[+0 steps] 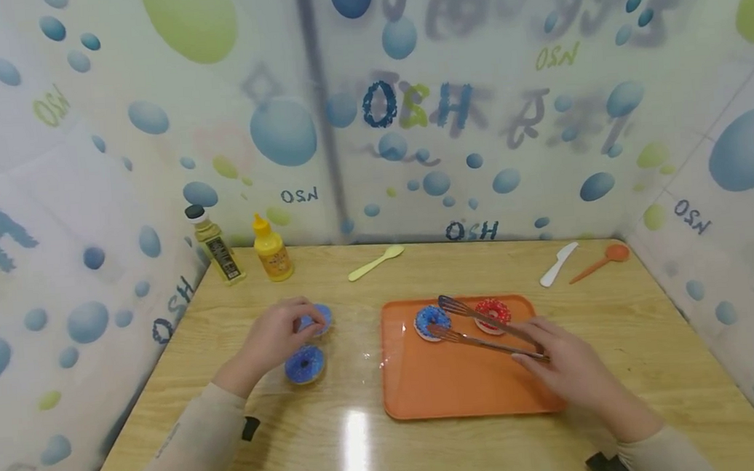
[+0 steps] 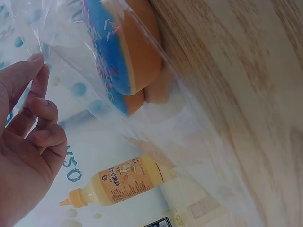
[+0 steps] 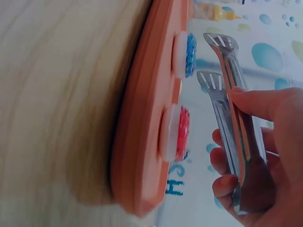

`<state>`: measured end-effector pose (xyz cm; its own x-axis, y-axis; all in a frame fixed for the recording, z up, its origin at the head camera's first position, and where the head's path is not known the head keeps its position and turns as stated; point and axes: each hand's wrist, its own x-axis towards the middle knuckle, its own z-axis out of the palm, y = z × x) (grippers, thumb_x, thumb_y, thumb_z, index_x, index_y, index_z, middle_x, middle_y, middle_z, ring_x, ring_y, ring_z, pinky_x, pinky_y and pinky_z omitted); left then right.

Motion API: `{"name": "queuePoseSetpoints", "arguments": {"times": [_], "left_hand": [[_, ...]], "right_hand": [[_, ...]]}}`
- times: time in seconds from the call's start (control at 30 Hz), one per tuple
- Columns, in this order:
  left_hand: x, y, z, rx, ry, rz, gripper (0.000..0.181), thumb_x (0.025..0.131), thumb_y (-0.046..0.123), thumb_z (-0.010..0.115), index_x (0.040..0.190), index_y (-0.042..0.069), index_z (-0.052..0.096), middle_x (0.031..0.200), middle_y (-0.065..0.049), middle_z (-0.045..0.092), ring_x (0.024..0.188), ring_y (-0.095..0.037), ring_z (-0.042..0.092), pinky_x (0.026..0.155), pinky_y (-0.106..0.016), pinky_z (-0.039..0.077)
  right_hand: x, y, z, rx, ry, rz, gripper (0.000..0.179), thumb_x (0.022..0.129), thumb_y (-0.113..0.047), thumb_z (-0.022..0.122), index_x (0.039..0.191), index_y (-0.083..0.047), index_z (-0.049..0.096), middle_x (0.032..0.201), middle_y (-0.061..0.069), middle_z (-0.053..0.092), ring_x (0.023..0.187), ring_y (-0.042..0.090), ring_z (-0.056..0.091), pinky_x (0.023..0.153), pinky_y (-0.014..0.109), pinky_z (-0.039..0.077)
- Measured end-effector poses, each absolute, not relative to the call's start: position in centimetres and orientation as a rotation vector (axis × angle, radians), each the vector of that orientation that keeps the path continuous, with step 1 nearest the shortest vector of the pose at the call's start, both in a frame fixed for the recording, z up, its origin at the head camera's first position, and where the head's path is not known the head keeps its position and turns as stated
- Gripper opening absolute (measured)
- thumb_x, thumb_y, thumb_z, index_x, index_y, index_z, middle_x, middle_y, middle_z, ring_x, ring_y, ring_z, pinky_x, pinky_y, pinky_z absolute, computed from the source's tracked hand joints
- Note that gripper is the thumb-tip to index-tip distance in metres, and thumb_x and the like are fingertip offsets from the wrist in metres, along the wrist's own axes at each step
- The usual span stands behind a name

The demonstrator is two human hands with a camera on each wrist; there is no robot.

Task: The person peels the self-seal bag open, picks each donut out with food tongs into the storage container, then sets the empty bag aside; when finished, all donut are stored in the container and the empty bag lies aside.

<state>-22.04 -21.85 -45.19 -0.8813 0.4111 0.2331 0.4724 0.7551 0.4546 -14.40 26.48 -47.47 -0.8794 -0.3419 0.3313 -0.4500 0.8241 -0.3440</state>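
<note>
My left hand (image 1: 276,341) hovers over two blue-iced doughnuts (image 1: 305,366) on the left of the table. In the left wrist view its thumb and forefinger pinch the edge of a clear plastic bag (image 2: 189,125) around them; colored sprinkles show on the icing. With my right hand (image 1: 573,364) I grip metal tongs (image 3: 246,142), their slotted ends apart and holding nothing. They hang above an orange tray (image 1: 453,391) bearing a blue-sprinkled doughnut (image 1: 425,320) and a red one (image 1: 496,306). The tong ends are near the blue one.
At the back left stand an oil-like bottle (image 1: 221,257) with a black cap and a yellow squeeze bottle (image 1: 273,257). A pale yellow spoon (image 1: 375,262) lies behind the tray. Toward the back right are a white knife (image 1: 558,265) and an orange spoon (image 1: 616,253). Patterned sheeting (image 1: 509,146) surrounds the table.
</note>
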Motion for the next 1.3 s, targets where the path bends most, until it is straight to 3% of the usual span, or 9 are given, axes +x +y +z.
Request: {"name": "queuePoseSetpoints", "arguments": {"times": [0.2,0.33,0.53,0.77,0.97,1.3], "left_hand": [[-22.0,-21.9,-45.0,-0.702,-2.853,-0.778,0.005,0.095,0.017,0.076,0.095,0.022,0.078,0.089,0.011,0.064,0.061,-0.005,0.045,0.054,-0.025,0.041],[-22.1,-21.9,-44.9,-0.713,-2.853,-0.791,0.005,0.095,0.016,0.076,0.097,0.020,0.078,0.091,0.011,0.065,0.062,-0.005,0.046,0.054,-0.025,0.042],[-22.2,-21.9,-44.8,-0.718,-2.854,-0.798,0.006,0.094,0.015,0.077,0.098,0.020,0.078,0.094,0.010,0.066,0.065,-0.006,0.047,0.056,-0.025,0.043],[-22.2,-21.8,-44.5,-0.706,-2.863,-0.804,0.007,0.094,0.015,0.077,0.099,0.020,0.078,0.094,0.009,0.066,0.065,-0.008,0.048,0.056,-0.026,0.043],[-22.1,-21.9,-44.4,-0.694,-2.871,-0.800,0.007,0.095,0.016,0.076,0.098,0.022,0.078,0.095,0.009,0.067,0.066,-0.008,0.049,0.057,-0.025,0.044],[-22.0,-21.8,-44.3,-0.705,-2.858,-0.793,0.006,0.094,0.016,0.077,0.097,0.022,0.078,0.097,0.009,0.068,0.067,-0.007,0.049,0.058,-0.025,0.045]], "right_hand": [[-13.9,24.5,-47.6,0.686,-2.718,0.656,0.045,0.090,-0.024,0.082,0.133,-0.024,0.067,0.116,-0.007,0.067,0.075,-0.002,0.051,0.061,0.021,0.047],[-13.8,23.0,-47.6,0.745,-2.691,0.649,0.045,0.089,-0.026,0.083,0.131,-0.025,0.068,0.109,-0.007,0.065,0.073,-0.002,0.050,0.060,0.019,0.045],[-14.1,20.9,-47.3,0.807,-2.674,0.579,0.039,0.088,-0.030,0.084,0.124,-0.022,0.072,0.119,0.001,0.071,0.084,0.010,0.068,0.068,0.029,0.056],[-15.0,18.7,-47.4,0.885,-2.718,0.516,0.039,0.091,-0.037,0.081,0.127,-0.028,0.071,0.108,-0.011,0.064,0.071,-0.004,0.047,0.059,0.018,0.043],[-15.8,17.0,-47.4,0.922,-2.793,0.579,0.046,0.094,-0.039,0.077,0.138,-0.031,0.065,0.116,-0.010,0.065,0.073,-0.001,0.049,0.064,0.020,0.047],[-17.5,14.1,-47.9,1.013,-2.873,0.580,0.043,0.095,-0.042,0.074,0.135,-0.027,0.066,0.120,-0.007,0.064,0.077,0.003,0.053,0.069,0.023,0.051]]}}
